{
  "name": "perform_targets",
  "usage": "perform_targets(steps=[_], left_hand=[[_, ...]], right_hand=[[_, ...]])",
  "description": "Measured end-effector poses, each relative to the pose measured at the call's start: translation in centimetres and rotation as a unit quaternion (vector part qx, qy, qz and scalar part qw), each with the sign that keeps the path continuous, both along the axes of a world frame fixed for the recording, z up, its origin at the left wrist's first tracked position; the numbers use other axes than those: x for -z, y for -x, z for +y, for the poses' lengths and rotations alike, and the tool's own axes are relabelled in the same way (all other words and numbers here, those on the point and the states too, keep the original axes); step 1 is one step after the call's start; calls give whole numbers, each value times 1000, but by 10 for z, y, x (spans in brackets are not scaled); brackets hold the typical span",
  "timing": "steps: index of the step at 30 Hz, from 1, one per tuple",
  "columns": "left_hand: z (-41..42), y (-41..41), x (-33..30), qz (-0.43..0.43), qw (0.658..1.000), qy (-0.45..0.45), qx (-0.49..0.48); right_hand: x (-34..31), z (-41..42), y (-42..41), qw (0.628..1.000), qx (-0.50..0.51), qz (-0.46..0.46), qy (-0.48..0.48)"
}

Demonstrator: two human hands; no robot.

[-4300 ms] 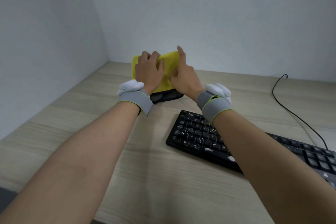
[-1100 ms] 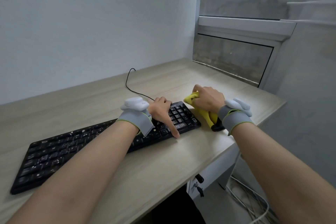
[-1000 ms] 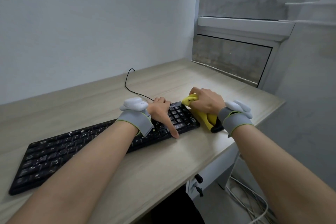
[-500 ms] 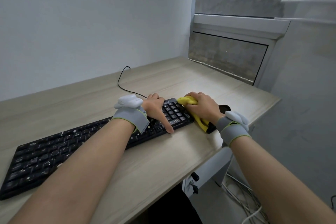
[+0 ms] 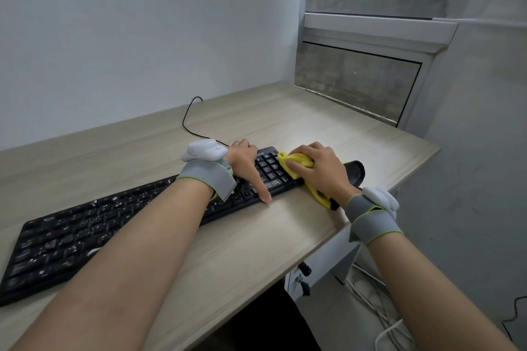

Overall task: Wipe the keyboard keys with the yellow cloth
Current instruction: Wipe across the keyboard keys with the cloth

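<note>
A long black keyboard (image 5: 85,234) lies across the wooden desk (image 5: 245,239). My right hand (image 5: 318,169) grips a bunched yellow cloth (image 5: 296,161) and presses it on the right end of the keyboard, over the number pad. A tail of the cloth trails under my wrist toward the desk edge. My left hand (image 5: 246,165) rests on the keys just left of the number pad, thumb stretched down to the keyboard's front edge, steadying it.
A black rounded object (image 5: 355,172) lies on the desk just beyond my right hand. The keyboard's cable (image 5: 188,117) loops toward the back wall. The desk edge is close on the right, with a drawer unit (image 5: 316,268) and floor cables below.
My right hand has slid the cloth left from beside the keyboard onto the number pad. The black object beyond my hand has come into view. My left hand has stayed on the keys.
</note>
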State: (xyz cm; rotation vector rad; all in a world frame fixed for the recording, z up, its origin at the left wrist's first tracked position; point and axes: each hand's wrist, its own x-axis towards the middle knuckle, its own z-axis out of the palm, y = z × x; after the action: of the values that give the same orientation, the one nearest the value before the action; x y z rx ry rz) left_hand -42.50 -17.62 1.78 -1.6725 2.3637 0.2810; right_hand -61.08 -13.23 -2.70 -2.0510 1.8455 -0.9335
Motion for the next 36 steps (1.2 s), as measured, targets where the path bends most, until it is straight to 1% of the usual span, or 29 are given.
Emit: perform_targets(steps=[5, 9, 13, 18, 21, 23, 28, 32, 36], left_hand=[[2, 2, -2, -9, 1000, 5, -3], [3, 3, -3, -13, 1000, 4, -3], [4, 4, -3, -16, 1000, 0, -5], [4, 3, -4, -10, 1000, 2, -9], [4, 3, -3, -11, 1000, 6, -8], [4, 2, -2, -6, 1000, 4, -6], [7, 2, -2, -2, 1000, 5, -7], [7, 1, -2, -9, 1000, 5, -6], [7, 3, -2, -9, 1000, 8, -3]], right_hand=[[1, -4, -5, 999, -12, 35, 12], [2, -1, -4, 996, -56, 59, 23], [0, 4, 5, 994, -93, 62, 19], [-8, 4, -4, 993, -84, 78, 33], [-8, 14, -10, 985, -108, 115, 63], [-5, 21, -5, 982, -122, 131, 67], [-7, 20, 3, 989, -95, 106, 51], [-9, 19, -16, 985, -101, 126, 67], [-6, 29, -8, 981, -119, 139, 65]])
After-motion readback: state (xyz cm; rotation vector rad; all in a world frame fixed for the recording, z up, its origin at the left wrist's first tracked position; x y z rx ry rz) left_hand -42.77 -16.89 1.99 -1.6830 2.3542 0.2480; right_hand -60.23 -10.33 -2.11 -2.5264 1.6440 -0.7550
